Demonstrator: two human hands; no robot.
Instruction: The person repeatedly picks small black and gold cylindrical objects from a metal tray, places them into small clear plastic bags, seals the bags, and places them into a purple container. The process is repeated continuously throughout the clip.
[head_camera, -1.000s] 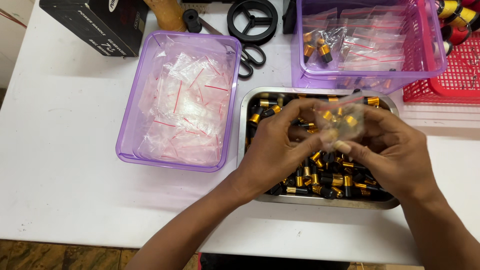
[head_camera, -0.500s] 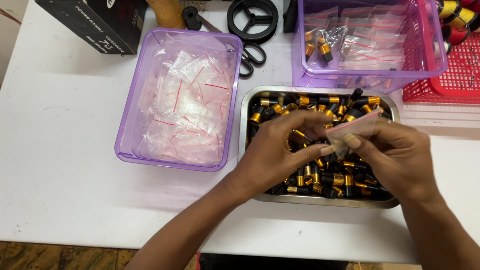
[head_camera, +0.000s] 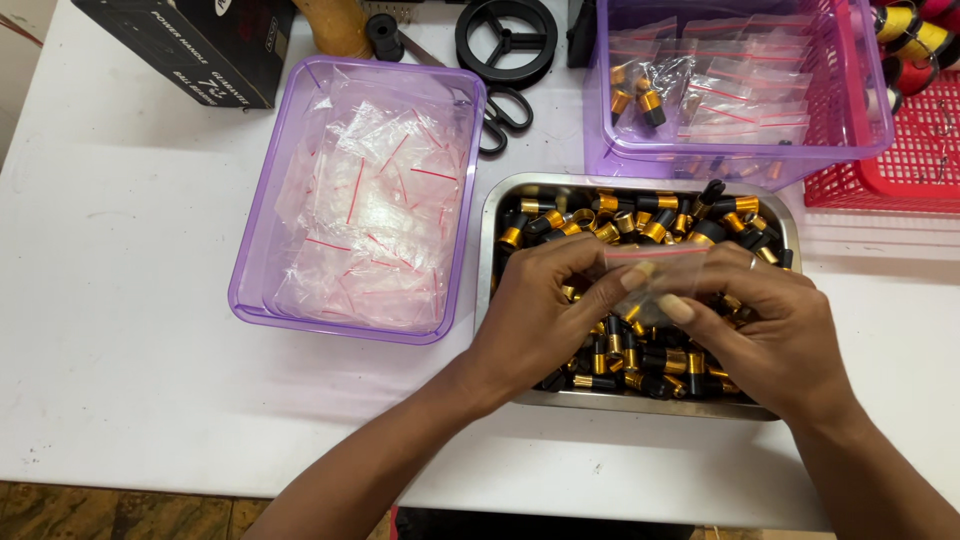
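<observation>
Left hand (head_camera: 540, 315) and right hand (head_camera: 770, 335) pinch small clear plastic bag (head_camera: 655, 268), red-striped top edge running left-right, above steel tray (head_camera: 487, 232) of black-and-gold cylindrical parts (head_camera: 640, 215).

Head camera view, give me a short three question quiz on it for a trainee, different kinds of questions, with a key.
1. True or false: both hands hold one small clear bag above the metal tray.
2. What fills the left purple tub? A) empty clear bags B) scissors C) thread spools
3. In a few words, what lies in the metal tray?

Key:
1. True. The left hand and right hand pinch the bag by its red-striped top.
2. A. The scissors lie on the white table behind that tub.
3. Many small black and gold parts.
</observation>
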